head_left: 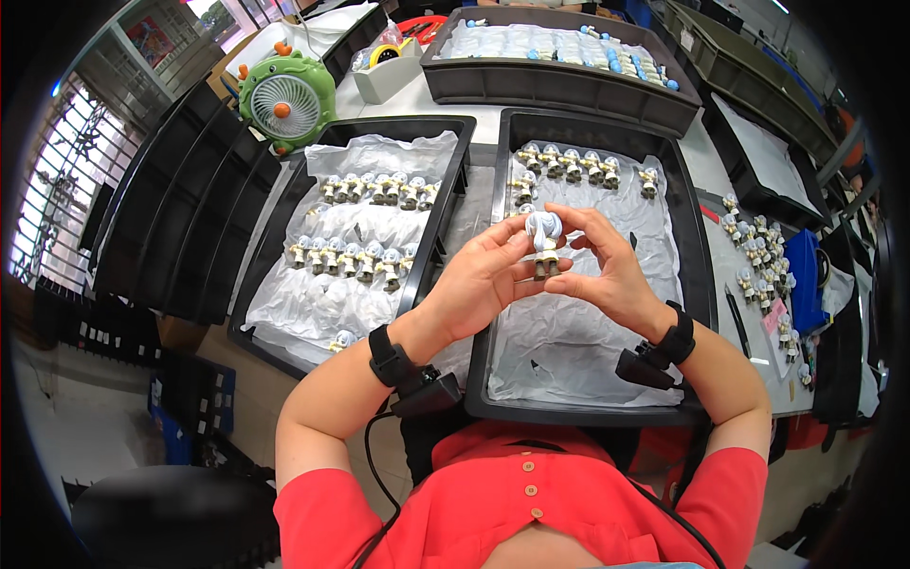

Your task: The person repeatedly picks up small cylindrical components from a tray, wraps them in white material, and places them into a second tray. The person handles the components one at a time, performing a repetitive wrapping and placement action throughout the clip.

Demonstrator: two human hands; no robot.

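Note:
A small figurine (545, 233) with pale blue hair, a white and yellow outfit and dark boots is held upright between my hands. My left hand (482, 277) grips it from the left, fingers reaching behind it. From the right, my right hand (607, 266) closes round it, a finger by the head and the thumb near the boots. Below them lies a black tray (703, 275) lined with crinkled white paper (588, 341). Similar figurines (573, 165) stand along that tray's far edge and down its left side.
To the left, another paper-lined black tray (250, 302) holds rows of figurines (351, 258). A grey bin (559, 93) of blue-topped pieces stands at the back, near a green fan (286, 102). Loose figurines (761, 248) crowd the right table beside a blue box (806, 284).

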